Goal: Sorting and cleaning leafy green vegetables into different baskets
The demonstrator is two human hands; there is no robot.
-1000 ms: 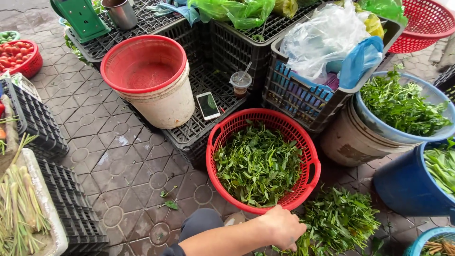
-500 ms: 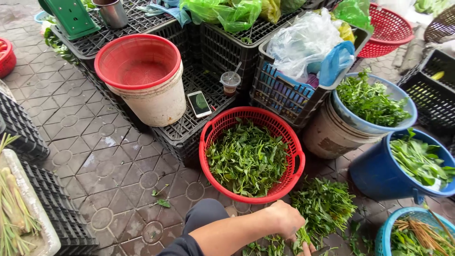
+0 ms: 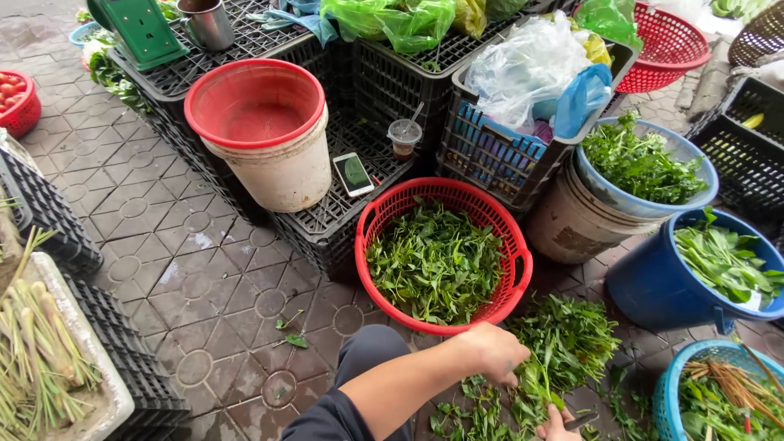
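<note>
Greens (image 3: 563, 351) lie heaped on the wet tiled floor (image 3: 204, 278) just below the red basket (image 3: 523, 269), close enough that picked leaves can drop straight in. The left hand (image 3: 490, 353) is clenched on a bunch of stems at the heap's edge, holding it up so the right hand (image 3: 559, 425), only partly in view at the bottom, can work on it; whether that hand grips anything I cannot tell.
</note>
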